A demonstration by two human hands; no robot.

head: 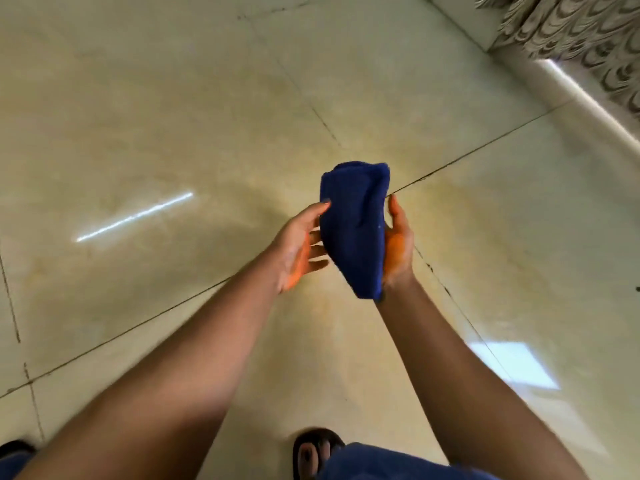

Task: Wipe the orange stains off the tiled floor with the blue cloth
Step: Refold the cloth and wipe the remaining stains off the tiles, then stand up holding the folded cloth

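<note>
A folded dark blue cloth (353,226) is held upright in the air between both hands, above the cream tiled floor (173,133). My left hand (298,247) is at its left side, thumb on the cloth, fingers spread behind it, with orange colour on the palm. My right hand (398,244) cups the cloth's right side, and its palm is orange too. A faint yellowish-orange tint (460,216) lies on the tiles under and to the right of the hands. No strong orange patch shows on the floor.
A patterned grey curtain (588,39) hangs at the top right above a pale skirting edge (561,84). My sandalled foot (315,452) and blue shorts (381,462) are at the bottom. Dark grout lines (138,327) cross the floor.
</note>
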